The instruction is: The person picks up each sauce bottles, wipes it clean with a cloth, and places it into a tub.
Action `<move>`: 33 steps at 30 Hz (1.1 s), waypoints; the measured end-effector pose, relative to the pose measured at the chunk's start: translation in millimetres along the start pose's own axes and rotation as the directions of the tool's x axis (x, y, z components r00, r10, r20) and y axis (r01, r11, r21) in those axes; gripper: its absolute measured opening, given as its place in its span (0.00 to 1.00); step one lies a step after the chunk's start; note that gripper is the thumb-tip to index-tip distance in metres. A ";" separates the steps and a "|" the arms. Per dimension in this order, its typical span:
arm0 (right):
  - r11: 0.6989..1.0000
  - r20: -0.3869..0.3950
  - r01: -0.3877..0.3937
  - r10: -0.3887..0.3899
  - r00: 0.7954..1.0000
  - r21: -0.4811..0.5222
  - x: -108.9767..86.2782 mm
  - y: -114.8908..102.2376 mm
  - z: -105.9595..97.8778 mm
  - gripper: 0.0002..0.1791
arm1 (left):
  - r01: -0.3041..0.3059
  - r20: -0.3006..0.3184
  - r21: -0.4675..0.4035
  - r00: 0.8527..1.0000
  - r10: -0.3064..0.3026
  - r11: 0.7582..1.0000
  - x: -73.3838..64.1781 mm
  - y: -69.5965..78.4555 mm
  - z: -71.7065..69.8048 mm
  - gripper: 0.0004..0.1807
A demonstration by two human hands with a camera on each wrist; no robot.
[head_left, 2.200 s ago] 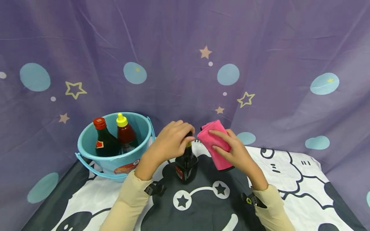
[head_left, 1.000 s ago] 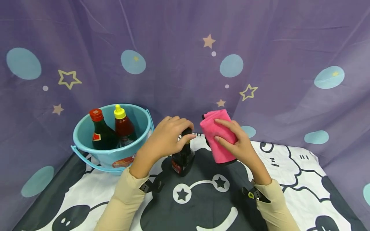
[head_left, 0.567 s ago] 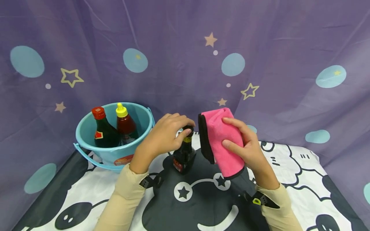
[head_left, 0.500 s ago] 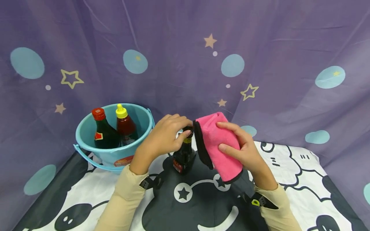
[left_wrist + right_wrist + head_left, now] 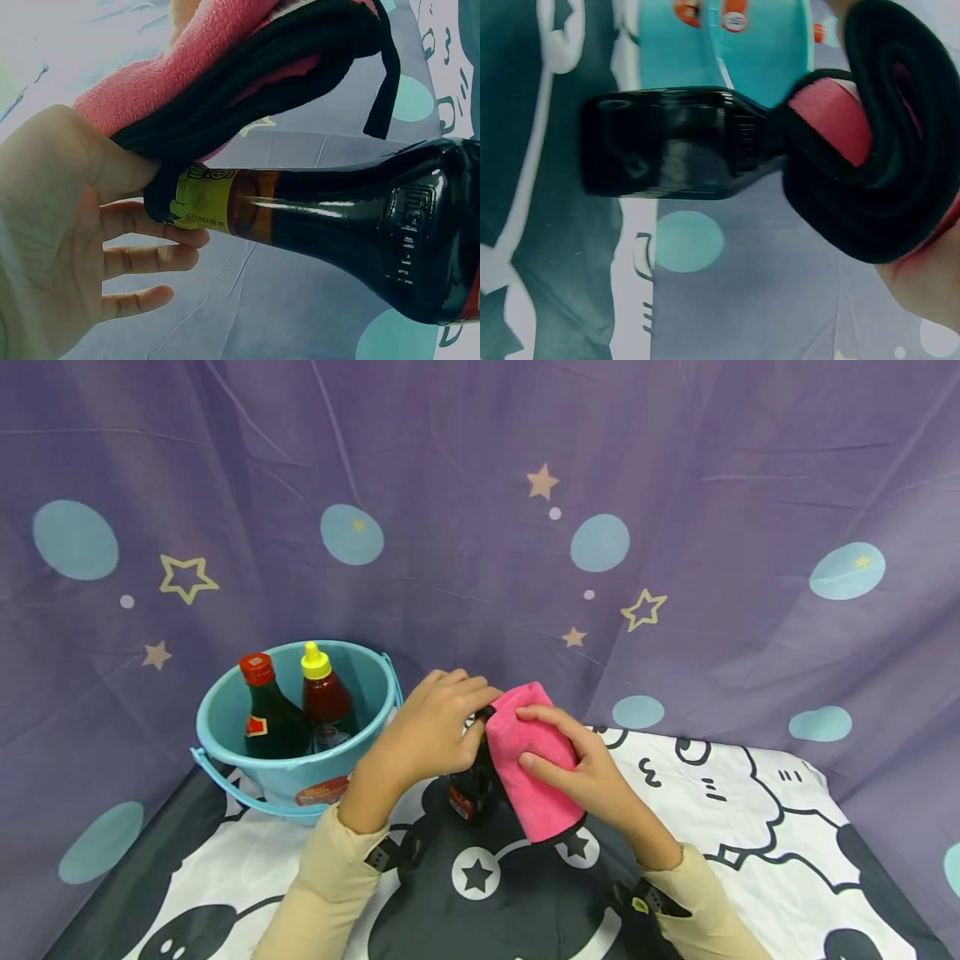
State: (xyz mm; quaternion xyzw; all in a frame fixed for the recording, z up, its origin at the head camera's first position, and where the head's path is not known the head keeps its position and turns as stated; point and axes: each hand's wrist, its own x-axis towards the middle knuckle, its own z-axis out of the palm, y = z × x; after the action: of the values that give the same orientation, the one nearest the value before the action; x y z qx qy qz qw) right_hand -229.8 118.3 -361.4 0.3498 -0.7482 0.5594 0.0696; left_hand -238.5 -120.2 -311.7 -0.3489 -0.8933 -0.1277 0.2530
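Observation:
A dark glass sauce bottle with a yellow neck label stands on the cloth, partly hidden in the head view by the pink cloth. My left hand pinches it at the black cap, thumb and fingers either side, as the left wrist view shows. My right hand grips a folded pink towel with black edging between thumb and fingers. The towel lies against the upper part of the bottle, close to my left fingertips. In the right wrist view the towel's black-edged folds cover the bottle's neck.
To the left stands a light blue bucket with its handle down. Inside it are a red-capped green bottle and a yellow-capped sauce bottle. A black-and-white printed cloth covers the table; a purple curtain hangs behind.
The right hand has brought the pink towel left and onto the bottle, after lifting and turning it slightly beside the bottle. The left hand stays at the cap.

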 end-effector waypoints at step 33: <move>0.918 -0.045 0.226 -0.253 0.966 -0.325 -16.1 26.3 13.5 0.32 | -0.019 -0.027 -0.041 0.999 0.018 0.999 1.8 -0.7 6.1 0.14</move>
State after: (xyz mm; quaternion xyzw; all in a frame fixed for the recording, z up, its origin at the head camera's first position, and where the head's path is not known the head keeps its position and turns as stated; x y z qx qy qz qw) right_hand -229.8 116.9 -395.0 0.3986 -0.7761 0.4338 0.2251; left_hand -242.2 -117.2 -315.9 -0.3604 -0.8838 -0.1484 0.2588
